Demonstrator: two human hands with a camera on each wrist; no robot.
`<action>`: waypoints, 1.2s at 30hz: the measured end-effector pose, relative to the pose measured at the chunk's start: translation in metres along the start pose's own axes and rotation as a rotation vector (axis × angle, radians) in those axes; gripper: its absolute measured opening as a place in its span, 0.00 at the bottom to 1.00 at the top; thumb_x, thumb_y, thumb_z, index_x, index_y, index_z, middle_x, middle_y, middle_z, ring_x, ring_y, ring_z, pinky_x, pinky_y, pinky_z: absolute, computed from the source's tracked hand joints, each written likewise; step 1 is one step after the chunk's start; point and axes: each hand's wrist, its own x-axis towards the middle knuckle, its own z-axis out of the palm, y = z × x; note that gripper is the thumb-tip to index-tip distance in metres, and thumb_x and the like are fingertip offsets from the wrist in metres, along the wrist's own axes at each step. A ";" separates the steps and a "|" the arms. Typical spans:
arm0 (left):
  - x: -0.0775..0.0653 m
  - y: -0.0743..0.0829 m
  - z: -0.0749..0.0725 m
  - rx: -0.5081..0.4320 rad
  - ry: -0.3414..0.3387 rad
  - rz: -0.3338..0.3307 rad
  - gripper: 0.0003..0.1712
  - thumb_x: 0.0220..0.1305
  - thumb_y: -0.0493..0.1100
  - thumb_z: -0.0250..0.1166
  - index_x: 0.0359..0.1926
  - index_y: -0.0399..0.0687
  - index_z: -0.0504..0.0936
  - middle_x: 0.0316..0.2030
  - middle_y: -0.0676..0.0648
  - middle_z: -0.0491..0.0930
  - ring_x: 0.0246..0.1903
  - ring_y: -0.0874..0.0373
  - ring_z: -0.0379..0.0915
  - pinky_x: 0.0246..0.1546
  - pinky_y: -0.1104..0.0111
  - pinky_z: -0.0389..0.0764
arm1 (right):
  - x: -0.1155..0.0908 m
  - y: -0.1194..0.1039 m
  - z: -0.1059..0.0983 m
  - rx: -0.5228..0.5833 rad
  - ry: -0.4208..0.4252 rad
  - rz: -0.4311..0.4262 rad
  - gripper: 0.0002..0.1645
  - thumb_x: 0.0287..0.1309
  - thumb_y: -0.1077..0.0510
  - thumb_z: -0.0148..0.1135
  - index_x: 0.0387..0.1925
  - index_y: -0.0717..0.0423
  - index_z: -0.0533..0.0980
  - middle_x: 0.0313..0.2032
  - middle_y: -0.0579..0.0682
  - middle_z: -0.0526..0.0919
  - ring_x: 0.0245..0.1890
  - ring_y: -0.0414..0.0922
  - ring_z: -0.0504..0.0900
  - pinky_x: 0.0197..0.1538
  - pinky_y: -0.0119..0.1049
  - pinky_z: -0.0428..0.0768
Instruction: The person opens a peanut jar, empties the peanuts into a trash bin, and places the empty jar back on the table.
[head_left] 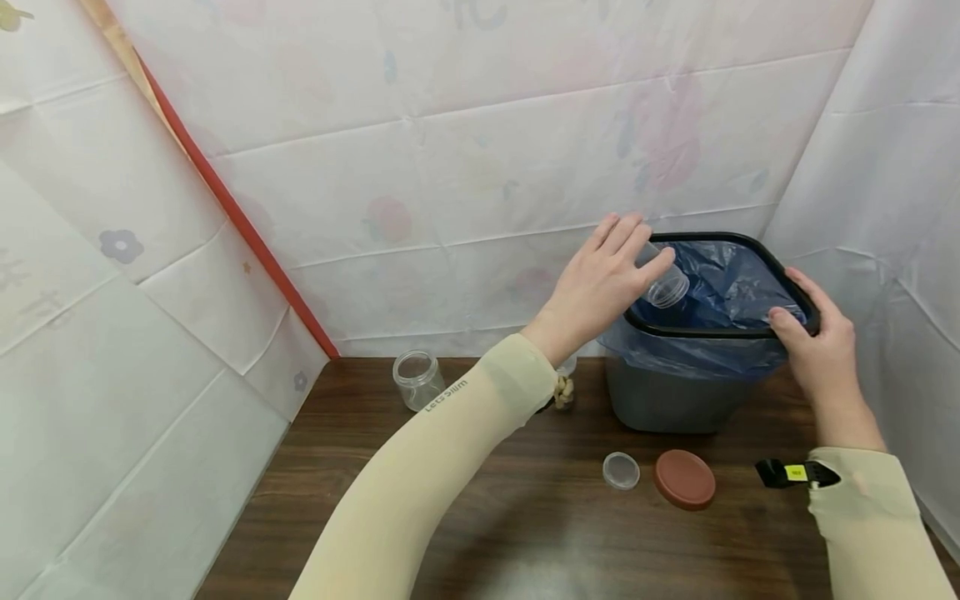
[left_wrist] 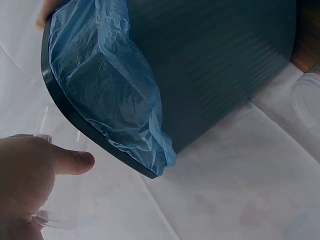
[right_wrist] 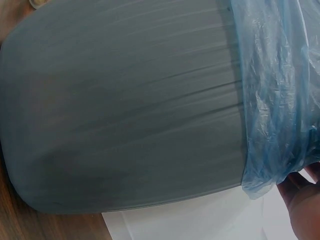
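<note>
My left hand point(head_left: 603, 279) grips a clear plastic jar point(head_left: 667, 289), tilted mouth-down at the left side of the bin opening. In the left wrist view the left hand point(left_wrist: 25, 175) is partly cut off, and the see-through jar is hard to make out. A grey trash bin point(head_left: 667, 404) with a black rim stands upright, lined with a blue plastic bag point(head_left: 738, 279) folded over its edge. On the bin's right side my right hand point(head_left: 821, 342) pinches the rim, thumb on the near side. The right wrist view shows the fingers point(right_wrist: 305, 205) against the bag's edge.
A clear open jar point(head_left: 418, 379) stands at the back left of the wooden table point(head_left: 517, 517). Behind the left forearm is a partly hidden container with pale nut-like pieces point(head_left: 564, 392). A clear lid point(head_left: 621, 471) and a red-brown lid point(head_left: 685, 479) lie before the bin. Cloth walls point(head_left: 450, 192) enclose the table.
</note>
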 end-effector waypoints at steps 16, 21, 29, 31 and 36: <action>0.000 0.001 0.000 0.046 0.032 0.080 0.29 0.87 0.34 0.51 0.79 0.61 0.74 0.76 0.41 0.71 0.83 0.43 0.53 0.85 0.53 0.41 | 0.001 0.002 0.001 -0.001 0.018 0.006 0.37 0.69 0.46 0.65 0.79 0.36 0.74 0.76 0.51 0.75 0.59 0.31 0.72 0.65 0.23 0.63; 0.000 0.001 0.000 0.032 0.064 0.061 0.29 0.87 0.33 0.49 0.77 0.61 0.76 0.75 0.41 0.72 0.83 0.43 0.55 0.85 0.54 0.41 | 0.002 0.003 0.003 -0.002 0.013 0.011 0.37 0.70 0.46 0.64 0.79 0.37 0.74 0.77 0.52 0.74 0.60 0.31 0.72 0.65 0.23 0.63; 0.000 0.005 0.002 0.048 0.121 -0.027 0.29 0.86 0.32 0.43 0.73 0.58 0.79 0.71 0.41 0.75 0.80 0.41 0.60 0.85 0.53 0.46 | 0.003 0.004 0.004 -0.011 0.002 0.024 0.38 0.71 0.45 0.63 0.80 0.37 0.72 0.78 0.55 0.72 0.61 0.31 0.71 0.66 0.24 0.63; 0.001 0.005 0.002 0.072 0.135 -0.087 0.29 0.86 0.32 0.42 0.72 0.57 0.79 0.70 0.41 0.75 0.79 0.40 0.61 0.84 0.52 0.49 | 0.003 0.004 0.004 -0.012 0.000 0.025 0.38 0.71 0.45 0.63 0.81 0.36 0.72 0.78 0.56 0.72 0.60 0.32 0.71 0.65 0.24 0.63; -0.001 0.006 0.003 0.110 0.122 -0.118 0.27 0.85 0.33 0.45 0.72 0.58 0.80 0.69 0.41 0.76 0.78 0.41 0.63 0.84 0.53 0.52 | 0.004 0.003 0.008 -0.010 -0.001 0.013 0.38 0.70 0.46 0.64 0.80 0.36 0.73 0.77 0.57 0.73 0.59 0.31 0.71 0.64 0.24 0.63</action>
